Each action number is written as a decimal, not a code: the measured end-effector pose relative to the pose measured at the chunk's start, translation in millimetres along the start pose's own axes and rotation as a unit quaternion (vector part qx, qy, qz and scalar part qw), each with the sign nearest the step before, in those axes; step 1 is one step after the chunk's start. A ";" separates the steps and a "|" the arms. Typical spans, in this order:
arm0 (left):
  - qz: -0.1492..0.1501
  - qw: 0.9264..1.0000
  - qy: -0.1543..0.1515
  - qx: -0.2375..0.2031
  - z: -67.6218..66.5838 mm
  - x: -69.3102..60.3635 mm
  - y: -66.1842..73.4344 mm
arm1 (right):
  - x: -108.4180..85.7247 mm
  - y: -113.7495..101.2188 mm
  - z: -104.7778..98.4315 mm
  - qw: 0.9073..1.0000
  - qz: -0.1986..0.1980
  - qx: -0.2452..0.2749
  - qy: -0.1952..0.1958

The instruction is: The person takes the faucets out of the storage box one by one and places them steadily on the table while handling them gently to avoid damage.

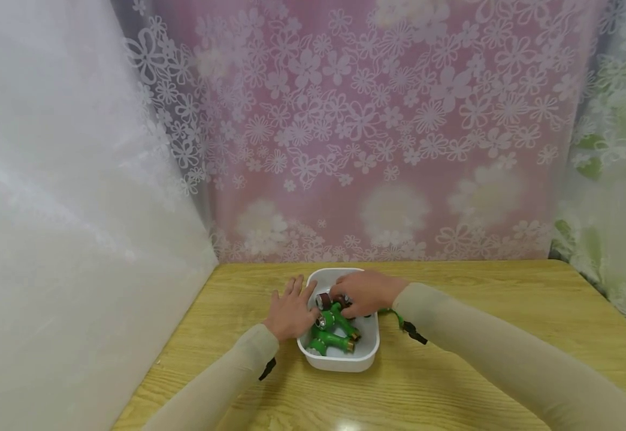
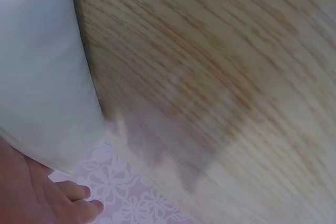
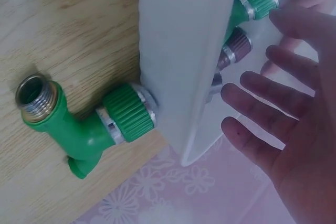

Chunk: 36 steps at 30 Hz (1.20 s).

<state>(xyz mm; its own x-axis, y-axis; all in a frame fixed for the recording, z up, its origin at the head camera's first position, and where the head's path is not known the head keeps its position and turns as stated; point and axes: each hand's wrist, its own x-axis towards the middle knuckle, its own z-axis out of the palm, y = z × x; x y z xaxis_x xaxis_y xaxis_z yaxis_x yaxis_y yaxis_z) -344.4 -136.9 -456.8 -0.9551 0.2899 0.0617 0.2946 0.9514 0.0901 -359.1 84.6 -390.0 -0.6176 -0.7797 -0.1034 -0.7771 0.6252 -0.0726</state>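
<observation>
A white plastic tub (image 1: 339,363) stands on the table, holding several pipe fittings. Two green Y-shaped fittings (image 1: 330,341) with brass threaded ends lie toward its near end, and a fitting with a brown ribbed collar (image 1: 323,300) lies beyond them. My left hand (image 1: 291,314) rests over the tub's left rim, fingers spread. Inside the tub, my right hand (image 1: 369,291) reaches down over the fittings; in the right wrist view its fingers (image 3: 262,106) are apart and fairly straight, holding nothing visible. Another green fitting (image 3: 79,129) lies on the table against the tub's outer wall.
The wooden table (image 1: 485,293) extends on both sides of the tub. A pink flowered curtain (image 1: 377,149) hangs behind it, with a white sheet (image 1: 75,209) at the left and a leaf-patterned curtain (image 1: 609,179) at the right.
</observation>
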 end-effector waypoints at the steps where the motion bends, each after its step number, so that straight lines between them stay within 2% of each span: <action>1: -0.001 1.000 -0.002 0.000 0.4 0.8 -0.3 | 1.8 -0.9 0.4 1.000 -0.003 -0.001 -0.004; 7: -0.005 1.000 -0.006 -0.002 2.8 3.6 -1.5 | 12.6 -6.9 3.6 0.999 -0.015 -0.002 -0.032; 13: -0.003 1.000 -0.003 0.000 -0.6 0.5 0.1 | 21.5 -14.3 6.3 0.999 -0.001 -0.015 -0.051; 24: -0.007 1.000 -0.002 0.002 -4.3 -2.6 1.3 | 30.3 -22.4 4.0 0.995 0.027 -0.009 -0.091; 36: -0.008 1.000 -0.008 0.006 -2.3 -1.0 0.3 | 39.7 -20.8 10.0 0.992 0.039 0.033 -0.116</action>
<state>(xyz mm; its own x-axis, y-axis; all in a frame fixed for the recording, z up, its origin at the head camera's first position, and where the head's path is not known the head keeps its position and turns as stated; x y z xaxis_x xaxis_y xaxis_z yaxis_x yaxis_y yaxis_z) -343.3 -137.2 -454.5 -0.9602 0.2759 0.0437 0.2786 0.9572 0.0785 -366.2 41.0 -402.5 -0.6257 -0.7038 -0.3363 -0.7134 0.6907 -0.1184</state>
